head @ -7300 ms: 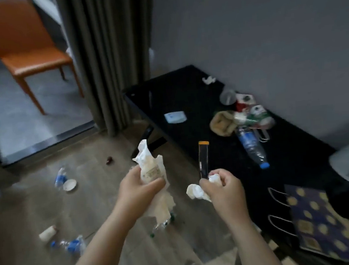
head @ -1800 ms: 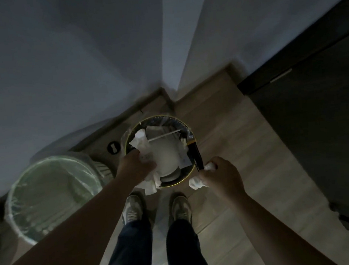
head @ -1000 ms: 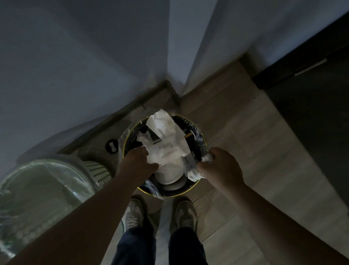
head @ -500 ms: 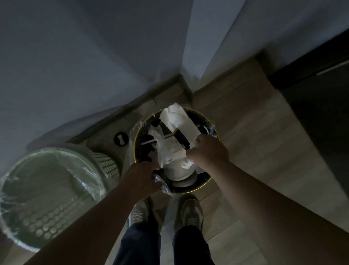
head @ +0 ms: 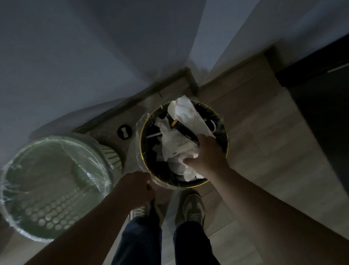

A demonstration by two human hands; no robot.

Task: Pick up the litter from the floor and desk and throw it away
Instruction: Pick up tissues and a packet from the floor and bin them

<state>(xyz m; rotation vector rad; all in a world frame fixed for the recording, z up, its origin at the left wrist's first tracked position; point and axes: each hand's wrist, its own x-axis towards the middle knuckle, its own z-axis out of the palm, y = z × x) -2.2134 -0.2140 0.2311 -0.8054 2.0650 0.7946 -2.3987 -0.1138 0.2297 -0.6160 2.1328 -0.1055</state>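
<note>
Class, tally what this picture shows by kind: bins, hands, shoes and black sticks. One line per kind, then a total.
Bins: 2 (green bin, black bin)
Hands: 2 (left hand, right hand)
Shoes: 2 (left shoe, right shoe)
Black sticks: 1 (stick)
Total: 7

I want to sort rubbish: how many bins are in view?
2. The black bin stands by the feet, full of paper; the green lined bin stands to its left.

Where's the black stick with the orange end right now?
Head view, right of centre: the black stick lies over white paper inside the gold-rimmed bin, its lower end under the right hand.
</note>
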